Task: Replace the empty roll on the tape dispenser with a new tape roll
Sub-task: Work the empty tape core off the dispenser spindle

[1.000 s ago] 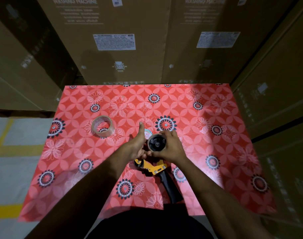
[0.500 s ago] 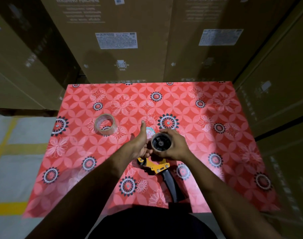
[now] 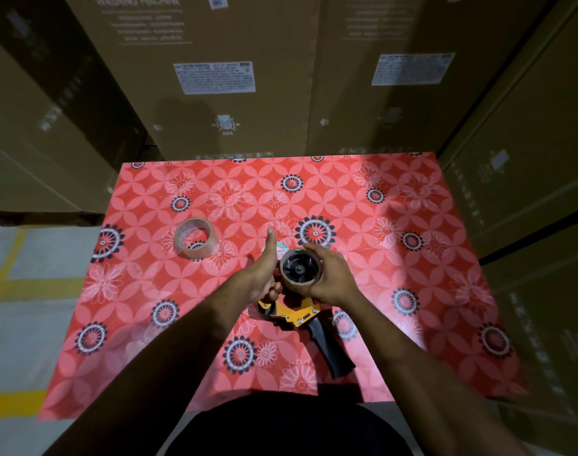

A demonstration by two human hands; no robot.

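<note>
A tape dispenser (image 3: 301, 315) with a yellow frame and a black handle lies on the red flowered table, handle toward me. An empty brown cardboard roll (image 3: 300, 283) sits around its black hub. My right hand (image 3: 329, 279) wraps around the empty roll from the right. On the left side of the dispenser my left hand (image 3: 259, 279) grips it, thumb pointing up. A new clear tape roll (image 3: 194, 238) lies flat on the table to the left, apart from both hands.
The table (image 3: 412, 291) is covered with a red floral sheet. Tall cardboard boxes (image 3: 215, 77) stand behind it and on the right. Grey floor with yellow lines (image 3: 14, 284) lies to the left.
The view has shifted slightly. Both hands keep their hold on the dispenser and the empty roll, with the roll looking a little more raised on the hub.
</note>
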